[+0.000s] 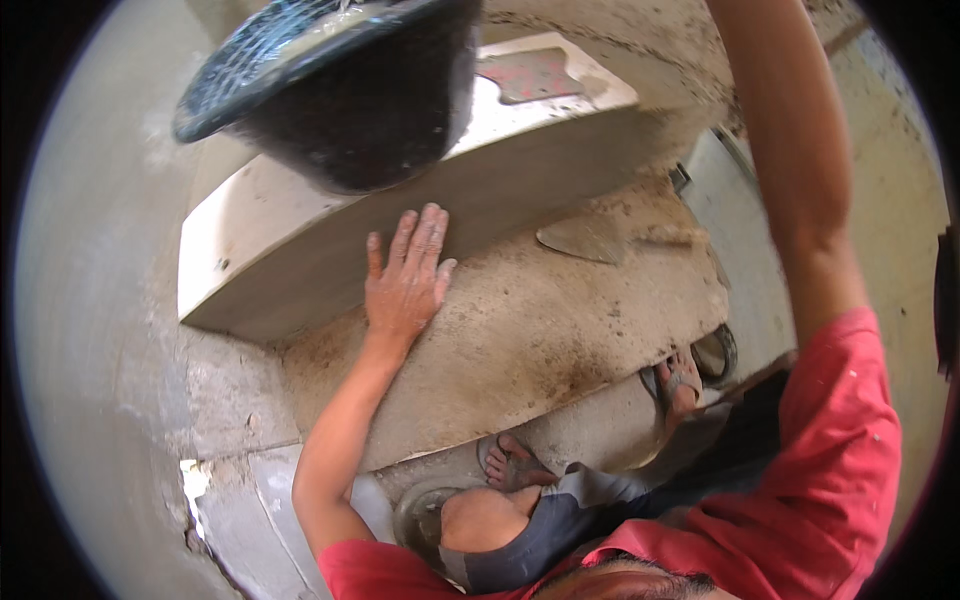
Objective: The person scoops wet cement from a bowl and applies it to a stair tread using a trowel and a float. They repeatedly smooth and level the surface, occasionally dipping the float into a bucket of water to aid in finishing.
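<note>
My left hand [405, 280] has its fingers stretched and slightly spread, dusted with pale residue. It reaches toward the smooth grey upright face of a step [520, 165]; whether the palm touches it I cannot tell. Just beyond the fingertips a black bucket [370, 110] stands on the step's pale top, tilted in the picture, with blue mesh [245, 60] at its rim. My right arm [800, 150] stretches up past the top edge, so its hand is out of sight. Right of my left hand, a pointed trowel [585, 240] lies on the lower tread [500, 340].
A flat grey plate with red marks [530, 75] lies on the upper step, right of the bucket. A curved plastered wall [100, 260] rises at the left. My sandalled feet [515, 462] are below the tread's front edge. A round container [425, 515] stands beside my knee.
</note>
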`<action>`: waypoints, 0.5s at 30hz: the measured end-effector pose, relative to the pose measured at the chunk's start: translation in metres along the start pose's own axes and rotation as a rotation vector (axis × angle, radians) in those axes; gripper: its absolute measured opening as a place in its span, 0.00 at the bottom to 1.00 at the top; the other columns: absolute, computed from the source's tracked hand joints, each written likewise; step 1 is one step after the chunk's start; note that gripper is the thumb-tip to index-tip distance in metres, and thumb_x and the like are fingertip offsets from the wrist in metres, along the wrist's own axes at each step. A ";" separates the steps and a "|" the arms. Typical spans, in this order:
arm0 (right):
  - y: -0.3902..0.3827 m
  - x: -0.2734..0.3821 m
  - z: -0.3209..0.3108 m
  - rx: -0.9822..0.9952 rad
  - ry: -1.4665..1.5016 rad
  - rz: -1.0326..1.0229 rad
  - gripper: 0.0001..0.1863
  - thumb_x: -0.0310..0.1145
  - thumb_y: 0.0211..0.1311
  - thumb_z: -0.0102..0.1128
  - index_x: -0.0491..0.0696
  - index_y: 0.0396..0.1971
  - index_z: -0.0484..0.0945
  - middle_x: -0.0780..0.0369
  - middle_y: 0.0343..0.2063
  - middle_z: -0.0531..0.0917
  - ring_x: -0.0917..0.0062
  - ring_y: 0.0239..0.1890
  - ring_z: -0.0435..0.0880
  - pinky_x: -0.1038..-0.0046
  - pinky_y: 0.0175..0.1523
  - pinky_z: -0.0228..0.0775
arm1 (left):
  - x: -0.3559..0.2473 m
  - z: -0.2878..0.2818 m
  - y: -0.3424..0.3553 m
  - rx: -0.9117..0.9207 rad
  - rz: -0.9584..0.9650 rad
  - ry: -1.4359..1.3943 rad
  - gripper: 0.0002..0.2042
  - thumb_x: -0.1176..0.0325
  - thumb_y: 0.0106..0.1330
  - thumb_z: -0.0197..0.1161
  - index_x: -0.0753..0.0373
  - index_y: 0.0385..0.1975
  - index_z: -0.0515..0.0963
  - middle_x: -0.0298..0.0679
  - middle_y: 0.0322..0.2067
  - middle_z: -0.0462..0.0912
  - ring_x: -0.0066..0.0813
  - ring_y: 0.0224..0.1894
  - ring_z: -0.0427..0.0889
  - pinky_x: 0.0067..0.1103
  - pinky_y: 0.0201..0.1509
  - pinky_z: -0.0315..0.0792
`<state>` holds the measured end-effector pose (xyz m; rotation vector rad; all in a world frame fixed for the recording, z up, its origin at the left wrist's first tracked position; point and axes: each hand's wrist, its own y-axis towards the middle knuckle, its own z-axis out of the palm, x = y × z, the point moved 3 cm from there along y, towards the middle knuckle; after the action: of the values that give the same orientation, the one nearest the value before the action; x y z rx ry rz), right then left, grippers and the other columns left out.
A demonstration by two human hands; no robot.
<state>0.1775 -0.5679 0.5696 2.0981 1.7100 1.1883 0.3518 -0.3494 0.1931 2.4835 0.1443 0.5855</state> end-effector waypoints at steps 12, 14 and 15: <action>-0.270 -0.126 0.180 -1.085 -0.351 0.547 0.16 0.30 0.73 0.64 0.39 0.55 0.86 0.47 0.44 0.92 0.63 0.37 0.93 0.67 0.40 0.87 | 0.005 0.010 0.031 0.005 0.093 0.038 0.36 0.43 0.73 0.61 0.45 0.79 0.66 0.24 0.81 0.60 0.26 0.84 0.53 0.49 0.87 0.30; -0.246 -0.142 0.224 -1.022 -0.405 0.492 0.21 0.29 0.73 0.63 0.38 0.62 0.81 0.45 0.49 0.90 0.59 0.42 0.94 0.65 0.45 0.91 | 0.007 0.010 0.033 0.047 0.085 0.068 0.35 0.43 0.73 0.61 0.45 0.79 0.66 0.24 0.81 0.60 0.27 0.84 0.54 0.49 0.86 0.31; -0.235 -0.137 0.242 -1.033 -0.464 0.464 0.23 0.27 0.72 0.62 0.38 0.64 0.80 0.46 0.51 0.89 0.58 0.47 0.93 0.63 0.49 0.90 | 0.007 0.010 0.032 0.072 0.080 0.055 0.35 0.44 0.74 0.60 0.45 0.80 0.66 0.25 0.81 0.60 0.28 0.84 0.54 0.49 0.86 0.29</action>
<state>0.1642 -0.5348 0.2074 1.8392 0.2544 1.1664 0.3621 -0.3799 0.2064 2.5532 0.0884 0.6935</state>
